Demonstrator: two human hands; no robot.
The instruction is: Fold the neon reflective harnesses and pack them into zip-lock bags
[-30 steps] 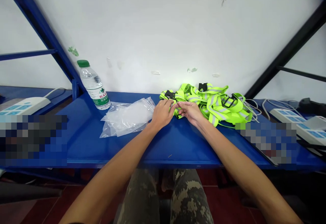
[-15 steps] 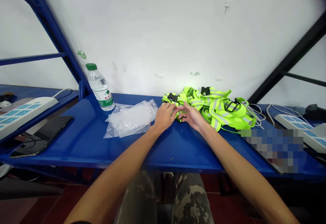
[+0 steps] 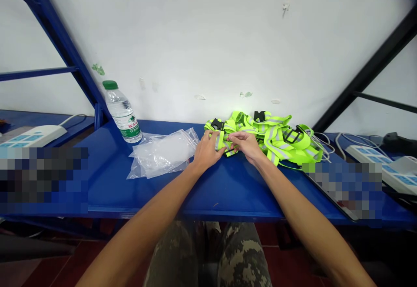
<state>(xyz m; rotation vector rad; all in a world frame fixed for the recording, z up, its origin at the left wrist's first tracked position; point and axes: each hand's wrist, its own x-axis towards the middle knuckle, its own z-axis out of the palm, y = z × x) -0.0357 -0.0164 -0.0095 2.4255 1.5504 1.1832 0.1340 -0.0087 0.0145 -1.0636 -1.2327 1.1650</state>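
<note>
A heap of neon-yellow reflective straps (image 3: 276, 135) with grey bands and black buckles lies at the back of the blue table (image 3: 156, 191). My left hand (image 3: 206, 150) rests on the near left end of the heap, fingers curled onto a folded strap. My right hand (image 3: 246, 144) pinches the same folded strap from the right. The two hands almost touch each other. A pile of clear plastic bags (image 3: 163, 151) lies just left of my left hand.
A water bottle (image 3: 121, 112) with a green cap stands at the back left by the blue frame post. White power strips lie at far left (image 3: 29, 135) and far right (image 3: 381, 163), with white cables (image 3: 325, 141) behind the straps. My camouflage trousers show below the table edge.
Both hands have stayed on the folded strap at the heap's near end; the fingers have shifted slightly on it. The camera has swayed a little.
</note>
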